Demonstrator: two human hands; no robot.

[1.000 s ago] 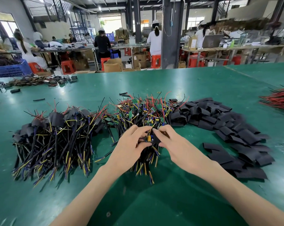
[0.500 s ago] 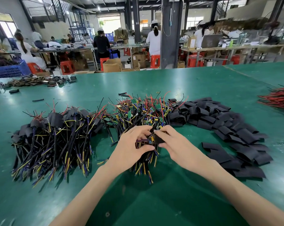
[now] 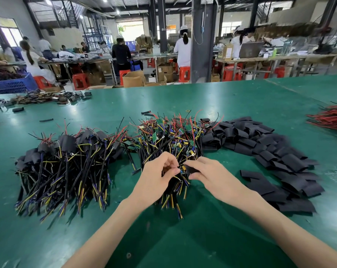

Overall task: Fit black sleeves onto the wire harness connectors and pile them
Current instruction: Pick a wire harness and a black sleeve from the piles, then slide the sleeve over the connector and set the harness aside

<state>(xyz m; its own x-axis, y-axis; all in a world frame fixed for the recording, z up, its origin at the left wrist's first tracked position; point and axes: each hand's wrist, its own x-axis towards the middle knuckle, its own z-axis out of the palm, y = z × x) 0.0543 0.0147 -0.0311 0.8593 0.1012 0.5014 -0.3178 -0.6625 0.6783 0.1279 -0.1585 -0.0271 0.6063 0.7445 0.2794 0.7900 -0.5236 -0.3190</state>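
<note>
On table (image 3: 241,97), two hands — left (image 3: 156,178) apparently pinching one harness (image 3: 175,191), right (image 3: 214,176) pinching one sleeve (image 3: 191,169)

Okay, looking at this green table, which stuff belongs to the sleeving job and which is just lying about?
Job: left hand pinching the held harness; right hand gripping a black sleeve; unsleeved harness pile; loose sleeve pile; sleeved pile at left.
Lying about: red wire bundle at right; far pile of parts; stray black tube; blue crate.
</note>
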